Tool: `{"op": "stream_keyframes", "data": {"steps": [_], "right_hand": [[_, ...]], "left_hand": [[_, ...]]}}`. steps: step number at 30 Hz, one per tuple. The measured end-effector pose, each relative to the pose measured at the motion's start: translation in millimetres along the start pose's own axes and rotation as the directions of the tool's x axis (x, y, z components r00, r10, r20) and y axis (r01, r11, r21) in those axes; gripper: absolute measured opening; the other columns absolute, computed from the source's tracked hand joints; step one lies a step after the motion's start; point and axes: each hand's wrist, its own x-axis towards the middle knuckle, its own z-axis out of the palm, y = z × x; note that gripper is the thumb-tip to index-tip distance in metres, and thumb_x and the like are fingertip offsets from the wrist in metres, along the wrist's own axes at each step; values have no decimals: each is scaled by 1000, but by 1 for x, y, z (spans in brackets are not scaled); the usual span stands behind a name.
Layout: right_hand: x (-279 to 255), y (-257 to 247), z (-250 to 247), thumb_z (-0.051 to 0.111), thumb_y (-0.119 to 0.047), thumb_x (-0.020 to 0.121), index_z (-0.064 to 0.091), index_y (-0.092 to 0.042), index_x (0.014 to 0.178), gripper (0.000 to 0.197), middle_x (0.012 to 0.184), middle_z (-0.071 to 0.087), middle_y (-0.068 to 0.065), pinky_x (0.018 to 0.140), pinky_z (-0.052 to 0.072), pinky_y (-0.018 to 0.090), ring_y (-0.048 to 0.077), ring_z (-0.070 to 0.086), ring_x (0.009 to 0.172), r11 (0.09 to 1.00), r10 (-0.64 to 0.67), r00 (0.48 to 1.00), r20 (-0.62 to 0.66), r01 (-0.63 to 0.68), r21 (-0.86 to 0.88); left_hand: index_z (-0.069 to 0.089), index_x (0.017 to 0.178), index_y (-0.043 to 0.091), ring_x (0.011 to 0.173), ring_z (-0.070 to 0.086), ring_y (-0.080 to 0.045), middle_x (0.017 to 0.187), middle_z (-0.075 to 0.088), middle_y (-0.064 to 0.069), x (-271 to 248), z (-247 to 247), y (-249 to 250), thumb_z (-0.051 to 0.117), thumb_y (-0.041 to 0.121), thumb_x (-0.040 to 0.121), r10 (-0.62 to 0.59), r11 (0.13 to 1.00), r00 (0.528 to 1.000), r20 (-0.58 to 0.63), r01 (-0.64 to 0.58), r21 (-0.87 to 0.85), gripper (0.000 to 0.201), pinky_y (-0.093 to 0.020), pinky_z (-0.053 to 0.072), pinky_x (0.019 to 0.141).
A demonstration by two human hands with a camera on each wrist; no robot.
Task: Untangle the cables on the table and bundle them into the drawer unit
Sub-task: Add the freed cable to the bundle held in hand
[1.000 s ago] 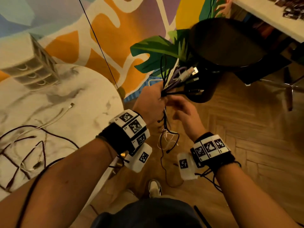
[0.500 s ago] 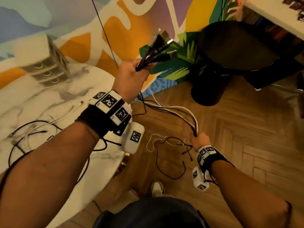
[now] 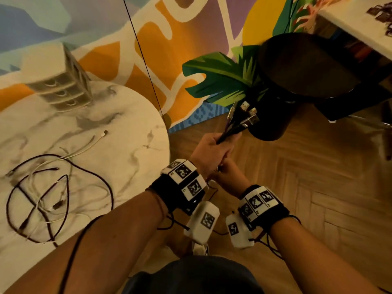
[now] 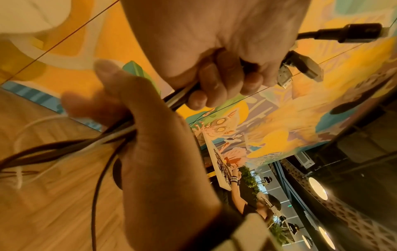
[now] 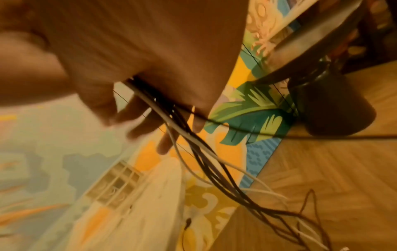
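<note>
**Marble table, loose wires, and a fistful of plugs**

Marble-patterned table (image 3: 89, 128) carries the pale drawer unit (image 3: 61, 81) at its far side, drawers apparently shut, and nearer the person a tangle of dark and white cables (image 3: 48, 194) lying slack on the top. Off the table's edge, above the wooden floor, the left hand (image 3: 210, 151) is curled tight round a bundle of cables (image 4: 120, 135), its plug ends (image 3: 246, 115) fanning upward. Just below it, touching, the right hand (image 3: 229, 177) wraps the same strands with a looser curl, and their tails trail floorward.

These leads look light, limp and smooth, likely to slide and spring apart. Gripping close behind the stiff plugs gives control; the free lengths probably need coiling before any drawer will take them.
</note>
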Motion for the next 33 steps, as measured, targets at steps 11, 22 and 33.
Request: {"op": "stream_keyframes", "data": {"steps": [11, 22, 33], "right_hand": [[-4, -7, 24, 50, -10, 70, 60, -31, 84, 28, 80, 59, -1, 61, 47, 21, 4, 59, 63, 981, 63, 974, 217, -100, 164], [12, -63, 26, 66, -29, 77, 58, -20, 122, 47, 125, 62, 6, 98, 48, 38, 20, 58, 118, 874, -31, 972, 233, -86, 478], [12, -60, 58, 49, -41, 90, 72, -5, 95, 43, 104, 72, 4, 94, 49, 35, 21, 65, 102, 921, 30, 999, -35, -14, 390]], "left_hand": [[49, 40, 21, 35, 27, -10, 38, 33, 7, -12, -38, -6, 58, 20, 91, -143, 986, 982, -122, 131, -100, 52, -26, 25, 43], [45, 127, -3, 109, 56, -34, 120, 54, -24, -36, -59, -21, 43, -4, 92, -284, 953, 957, -58, 288, 88, 35, -13, 44, 69], [58, 114, 5, 96, 56, -18, 111, 62, -14, -58, -70, -22, 52, 7, 87, -36, 724, 994, 105, -46, 688, 28, -20, 46, 81]]}}
